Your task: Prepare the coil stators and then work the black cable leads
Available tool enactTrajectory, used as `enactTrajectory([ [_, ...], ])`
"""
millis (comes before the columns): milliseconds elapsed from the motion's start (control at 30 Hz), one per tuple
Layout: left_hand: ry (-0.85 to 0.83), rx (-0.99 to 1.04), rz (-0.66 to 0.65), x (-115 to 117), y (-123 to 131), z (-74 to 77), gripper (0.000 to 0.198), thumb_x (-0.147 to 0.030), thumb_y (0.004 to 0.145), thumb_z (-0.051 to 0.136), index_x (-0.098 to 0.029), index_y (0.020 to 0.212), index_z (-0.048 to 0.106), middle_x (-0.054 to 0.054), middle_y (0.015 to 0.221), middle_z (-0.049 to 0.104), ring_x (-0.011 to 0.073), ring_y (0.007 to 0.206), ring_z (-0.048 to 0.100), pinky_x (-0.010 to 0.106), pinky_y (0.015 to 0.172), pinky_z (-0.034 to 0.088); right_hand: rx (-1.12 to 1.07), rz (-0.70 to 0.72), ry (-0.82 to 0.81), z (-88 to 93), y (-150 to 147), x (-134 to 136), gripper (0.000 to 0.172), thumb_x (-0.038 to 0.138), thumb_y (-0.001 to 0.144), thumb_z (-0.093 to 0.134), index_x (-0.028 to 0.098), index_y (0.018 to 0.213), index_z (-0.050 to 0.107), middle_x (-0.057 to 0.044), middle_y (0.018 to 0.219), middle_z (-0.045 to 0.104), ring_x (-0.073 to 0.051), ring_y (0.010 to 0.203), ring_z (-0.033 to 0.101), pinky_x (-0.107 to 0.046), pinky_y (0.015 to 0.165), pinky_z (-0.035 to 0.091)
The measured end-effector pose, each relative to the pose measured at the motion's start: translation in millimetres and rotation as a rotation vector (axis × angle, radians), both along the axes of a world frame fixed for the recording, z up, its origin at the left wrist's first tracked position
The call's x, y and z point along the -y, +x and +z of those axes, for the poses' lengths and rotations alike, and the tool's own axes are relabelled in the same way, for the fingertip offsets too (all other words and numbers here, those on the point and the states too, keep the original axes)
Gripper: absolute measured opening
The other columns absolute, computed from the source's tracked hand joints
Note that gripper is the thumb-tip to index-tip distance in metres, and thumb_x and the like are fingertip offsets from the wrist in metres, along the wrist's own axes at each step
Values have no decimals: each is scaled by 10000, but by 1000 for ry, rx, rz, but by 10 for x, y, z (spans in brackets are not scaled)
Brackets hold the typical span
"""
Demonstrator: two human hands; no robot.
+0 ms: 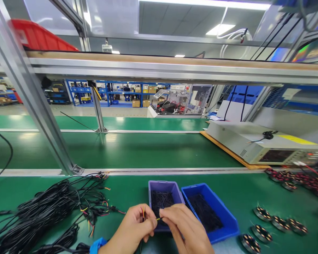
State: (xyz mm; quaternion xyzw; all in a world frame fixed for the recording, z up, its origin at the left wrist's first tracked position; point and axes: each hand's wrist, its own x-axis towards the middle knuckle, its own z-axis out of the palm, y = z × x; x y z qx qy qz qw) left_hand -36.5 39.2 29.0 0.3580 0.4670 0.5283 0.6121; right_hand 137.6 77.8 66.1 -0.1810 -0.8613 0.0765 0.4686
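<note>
In the head view my left hand (139, 225) is closed in a pinch on a black cable, whose thin coloured wires (143, 212) stick up between the fingers. One yellow wire (158, 219) reaches across from the left fingertips toward my right hand (184, 227). My right fingers are pinched on a small black sleeve at that wire's end, mostly hidden by the fingertips. Just behind the hands stands a purple bin (180, 197) with many short black tubes (161, 200). Beside it, on the right, a blue bin (229, 231) holds more thin black pieces (204, 213).
A heap of black cables (47, 204) with bare coloured ends lies at the left. Several copper-wound ring cores (261, 233) sit at the right, with more farther back. A grey instrument (254, 141) rests on a board. A metal post (42, 91) rises at the left.
</note>
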Motion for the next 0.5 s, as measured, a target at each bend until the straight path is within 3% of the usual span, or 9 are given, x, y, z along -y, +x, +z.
enactTrajectory([
  [167, 2, 20, -3, 20, -8, 33, 427, -497, 600, 871, -158, 629, 614, -31, 524, 526, 98, 483, 476, 179, 422, 295, 83, -62, 142, 44, 14, 3, 299, 95, 1040, 413, 176, 1157, 676, -74, 852, 783, -192, 782, 727, -303, 706, 593],
  [333, 24, 93, -42, 30, -14, 141, 515, -575, 595, 901, -148, 705, 635, -5, 581, 591, 117, 544, 540, 194, 472, 379, 282, -24, 303, 95, 61, 32, 387, 149, 1083, 315, 160, 1324, 618, -110, 1160, 765, -209, 1044, 727, -307, 834, 586],
  [400, 14, 108, -34, 30, -13, 180, 533, -589, 578, 907, -149, 676, 622, -6, 573, 590, 114, 533, 539, 195, 471, 385, 278, -20, 273, 45, 60, -9, 424, 113, 1061, 293, 165, 1392, 552, -115, 1242, 728, -213, 1142, 683, -329, 891, 579],
  [500, 10, 116, -25, 47, -12, 205, 512, -571, 600, 905, -152, 673, 620, -12, 574, 594, 110, 523, 554, 187, 462, 379, 323, -220, 89, -92, 7, -147, 396, 66, 1007, 366, 155, 1301, 615, -136, 1199, 728, -239, 1098, 679, -385, 888, 580],
])
